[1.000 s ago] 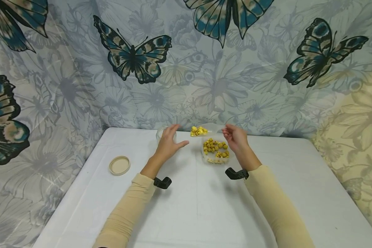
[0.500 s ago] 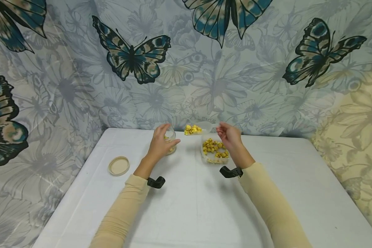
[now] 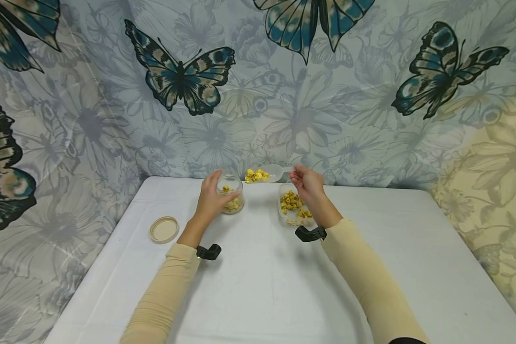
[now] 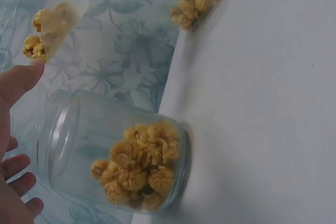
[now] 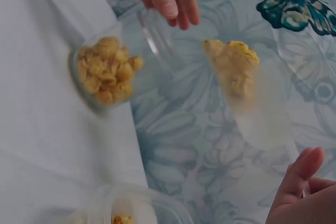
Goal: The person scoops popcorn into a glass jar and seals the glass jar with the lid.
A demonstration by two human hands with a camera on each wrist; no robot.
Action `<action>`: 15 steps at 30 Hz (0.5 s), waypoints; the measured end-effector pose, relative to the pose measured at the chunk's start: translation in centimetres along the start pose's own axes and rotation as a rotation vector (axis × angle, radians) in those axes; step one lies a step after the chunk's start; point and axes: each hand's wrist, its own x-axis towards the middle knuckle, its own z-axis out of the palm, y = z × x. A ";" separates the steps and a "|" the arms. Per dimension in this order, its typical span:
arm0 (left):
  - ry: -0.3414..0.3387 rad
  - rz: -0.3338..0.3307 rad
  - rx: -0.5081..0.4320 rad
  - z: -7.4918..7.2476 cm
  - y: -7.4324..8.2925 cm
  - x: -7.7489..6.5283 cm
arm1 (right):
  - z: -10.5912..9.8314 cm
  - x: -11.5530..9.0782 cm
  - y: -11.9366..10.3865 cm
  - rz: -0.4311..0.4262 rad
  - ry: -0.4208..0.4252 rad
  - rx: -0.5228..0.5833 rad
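Scoop [image 3: 275,173] long axis crosswise, loaded end pointing left toward jar [image 4: 100,142]; right hand [image 3: 309,185] pinching it, left hand [image 3: 209,198] spread beside jar.

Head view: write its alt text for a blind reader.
Right hand holding a translucent scoop of yellow popcorn near an open, partly filled glass jar, the left hand close by. A plastic tub of popcorn and a round lid rest on the white table.

A butterfly-print backdrop [image 3: 303,117] and white table [image 3: 258,286] suggest a staged corner.
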 end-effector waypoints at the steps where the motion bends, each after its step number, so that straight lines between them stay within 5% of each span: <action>1: -0.003 -0.006 -0.003 0.0 -0.1 0.0 | 0.2 0.0 0.1 -0.004 0.003 -0.006; 15: -0.106 -0.177 -0.032 0.2 -2.3 0.1 | 2.6 0.6 2.0 -0.033 0.029 -0.063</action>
